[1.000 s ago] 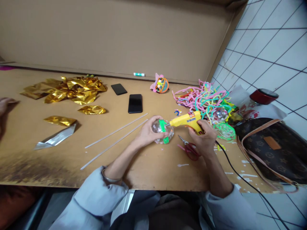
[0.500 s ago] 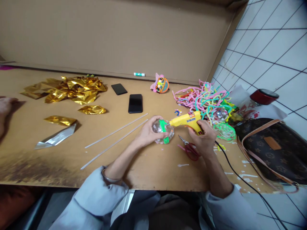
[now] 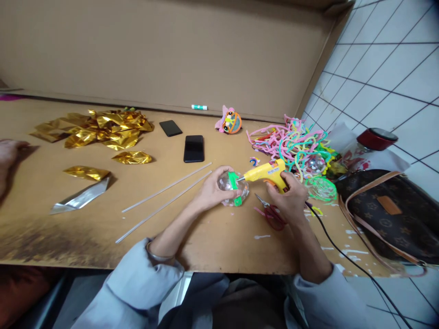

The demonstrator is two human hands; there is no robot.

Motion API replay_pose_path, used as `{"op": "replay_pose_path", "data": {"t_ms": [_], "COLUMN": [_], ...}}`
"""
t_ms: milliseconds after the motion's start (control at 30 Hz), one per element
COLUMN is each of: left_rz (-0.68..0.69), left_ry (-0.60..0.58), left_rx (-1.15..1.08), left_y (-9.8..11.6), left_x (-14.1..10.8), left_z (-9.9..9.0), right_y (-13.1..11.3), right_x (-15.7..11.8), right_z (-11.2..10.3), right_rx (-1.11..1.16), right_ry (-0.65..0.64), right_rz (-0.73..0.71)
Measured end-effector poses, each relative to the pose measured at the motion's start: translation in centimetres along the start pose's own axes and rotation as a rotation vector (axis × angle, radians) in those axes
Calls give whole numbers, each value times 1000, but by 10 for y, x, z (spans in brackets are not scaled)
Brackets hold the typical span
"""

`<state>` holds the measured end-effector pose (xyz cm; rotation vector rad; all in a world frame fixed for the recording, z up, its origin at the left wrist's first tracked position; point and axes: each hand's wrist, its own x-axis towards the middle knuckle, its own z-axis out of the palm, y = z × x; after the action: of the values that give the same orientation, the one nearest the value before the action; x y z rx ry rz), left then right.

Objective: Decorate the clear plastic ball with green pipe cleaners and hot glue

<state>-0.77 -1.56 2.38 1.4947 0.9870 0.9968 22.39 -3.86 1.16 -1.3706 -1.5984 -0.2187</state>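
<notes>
My left hand (image 3: 213,189) grips a clear plastic ball (image 3: 225,182) from its left side, low over the table. A bright green strip (image 3: 233,179) runs across the front of the ball. In my right hand (image 3: 288,194) is a yellow hot glue gun (image 3: 265,172), held by its handle and pointing left. Its metal nozzle meets the ball beside the green strip; whether it touches I cannot tell. Red-handled scissors (image 3: 273,216) lie on the table just below the glue gun. Two thin translucent sticks (image 3: 164,206) lie left of the ball.
Gold foil (image 3: 103,128) and a silver strip (image 3: 81,196) lie at left, near another person's hand (image 3: 10,157). Two phones (image 3: 194,148), a decorated ball (image 3: 230,121) and a glue stick (image 3: 199,107) sit farther back. Tangled colourful strands (image 3: 284,141), a bottle (image 3: 372,141) and a handbag (image 3: 394,214) occupy the right.
My right hand and the glue gun have shifted slightly, with the nozzle a little lower and farther right along the ball. My left hand and the ball have barely moved.
</notes>
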Motion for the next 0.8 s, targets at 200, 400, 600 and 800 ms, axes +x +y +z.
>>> {"op": "replay_pose_path", "data": {"t_ms": [200,400,600,800], "left_rz": [-8,49,44,68], "left_ry": [21,24,-3,11], "left_rx": [38,63,53,99], "left_y": [0,-3,-2,-5], "left_x": [0,0,-1,1], "left_z": [0,1,3,3], "right_y": [16,49,50,28], "right_x": [3,2,-6,-4], "right_z": [2,10,15,7], "right_rx": [-22,-334,-548,-490], "right_ry": [45,-197,-356,-116], "right_rz": [263,431,386,102]}}
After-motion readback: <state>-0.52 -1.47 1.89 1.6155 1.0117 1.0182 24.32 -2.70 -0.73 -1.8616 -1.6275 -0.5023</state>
